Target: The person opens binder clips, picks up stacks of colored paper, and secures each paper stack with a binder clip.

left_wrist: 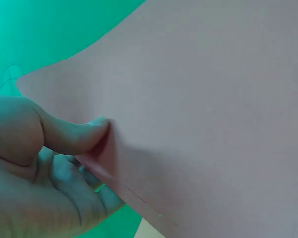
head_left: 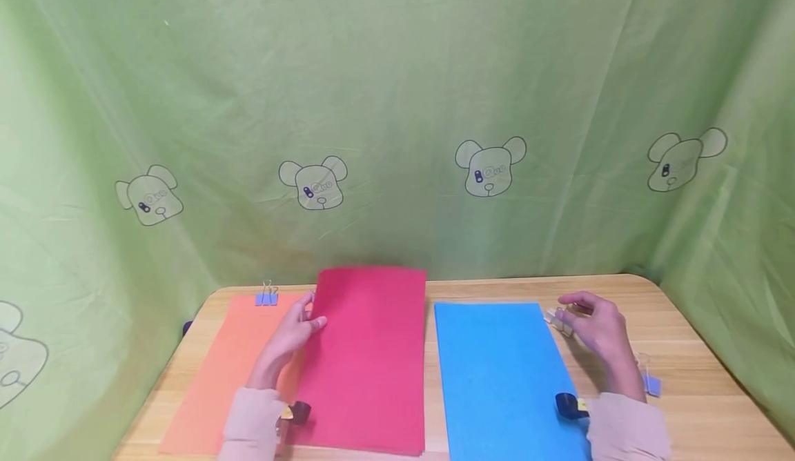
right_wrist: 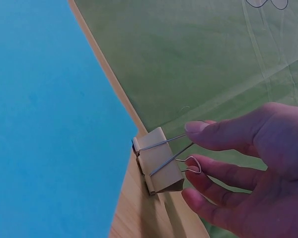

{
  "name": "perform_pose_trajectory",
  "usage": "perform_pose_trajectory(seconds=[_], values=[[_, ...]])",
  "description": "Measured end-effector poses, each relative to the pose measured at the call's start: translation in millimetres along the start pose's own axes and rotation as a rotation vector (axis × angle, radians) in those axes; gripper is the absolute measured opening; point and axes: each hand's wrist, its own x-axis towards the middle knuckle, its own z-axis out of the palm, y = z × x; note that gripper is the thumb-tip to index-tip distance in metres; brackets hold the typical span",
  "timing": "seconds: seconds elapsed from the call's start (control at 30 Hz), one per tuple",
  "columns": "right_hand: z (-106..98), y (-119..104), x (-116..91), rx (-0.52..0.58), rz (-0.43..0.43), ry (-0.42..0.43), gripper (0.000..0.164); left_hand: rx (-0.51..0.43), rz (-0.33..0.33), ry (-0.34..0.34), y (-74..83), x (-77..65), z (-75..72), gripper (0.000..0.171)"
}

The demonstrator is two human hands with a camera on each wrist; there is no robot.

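My left hand [head_left: 290, 333] pinches the left edge of a red sheet stack [head_left: 373, 357], thumb on the front face and fingers behind. Close up in the left wrist view, this paper [left_wrist: 203, 109] looks greyish pink, with its edge bent at the thumb. On the right, my right hand [head_left: 601, 330] holds a cream binder clip [right_wrist: 161, 161] by its wire handles, thumb on one side and fingers on the other. The clip is just beside the upper right edge of a blue sheet stack [head_left: 497, 371], seemingly apart from it.
Orange paper [head_left: 205, 378] lies at the left, partly under the red stack, with a purple binder clip [head_left: 266, 299] at its top edge. Another purple binder clip [head_left: 651, 385] sits by my right wrist. A green curtain [head_left: 397, 102] encloses the wooden table [head_left: 702, 350].
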Motion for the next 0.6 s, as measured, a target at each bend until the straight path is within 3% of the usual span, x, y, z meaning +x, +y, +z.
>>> perform_pose_trajectory(seconds=[0.17, 0.43, 0.6], values=[[1, 0, 0, 0.001, -0.004, 0.003, 0.038, -0.038, -0.009, 0.087, 7.9, -2.9, -12.5, 0.071], [3, -1, 0, -0.002, 0.001, 0.017, 0.037, -0.258, 0.086, 0.199, 25.6, -5.7, -27.5, 0.042], [3, -2, 0, -0.003, 0.008, 0.014, 0.037, -0.323, 0.240, 0.392, 46.1, -16.2, -31.7, 0.032]])
